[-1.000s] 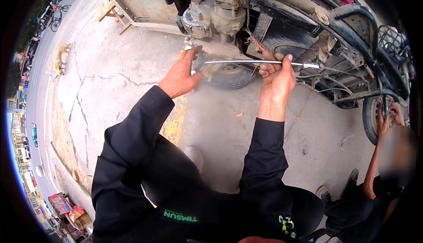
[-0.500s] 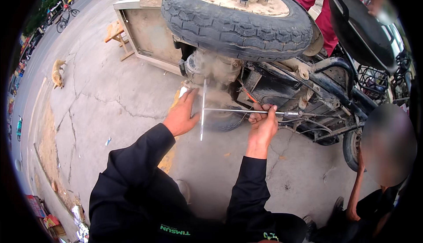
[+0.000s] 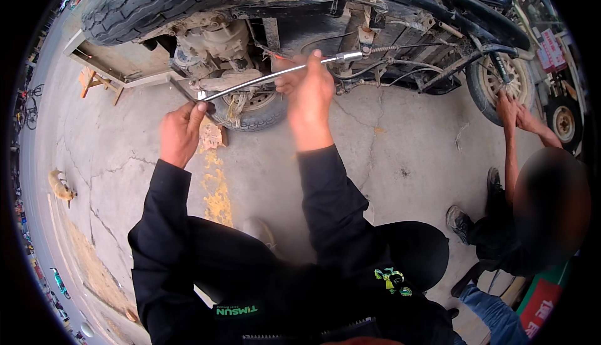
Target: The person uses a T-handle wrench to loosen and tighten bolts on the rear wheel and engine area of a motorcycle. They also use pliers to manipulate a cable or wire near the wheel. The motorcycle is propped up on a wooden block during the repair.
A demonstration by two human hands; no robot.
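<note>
A chrome T-handle socket wrench [image 3: 250, 83] lies nearly level across the underside of a tipped-over wheeled vehicle [image 3: 313, 23]. My left hand [image 3: 180, 133] pinches it where crossbar and shaft meet. Further along, my right hand [image 3: 311, 98] closes round the shaft, thumb on top; its fingers are partly hidden and slightly blurred. The socket end meets a threaded rod [image 3: 383, 49] on the frame. Above my left hand are a dusty metal housing [image 3: 219, 41] and a large upper tyre [image 3: 156, 1]. A lower wheel [image 3: 253, 116] rests at the ground.
On the right, a person [image 3: 501, 232] crouches with both hands [image 3: 516, 110] at a spoked front wheel [image 3: 501, 82]. Another person's jeans leg [image 3: 494, 317] shows at lower right. A wooden stool [image 3: 100, 87] and a tan dog [image 3: 61, 185] are on the left. Cracked concrete [image 3: 400, 151] lies below.
My left hand went from open beside the wrench to gripping its crossbar end. The wrench has turned, its socket end now higher. The view has shifted right, and the crouching person now reaches the front wheel.
</note>
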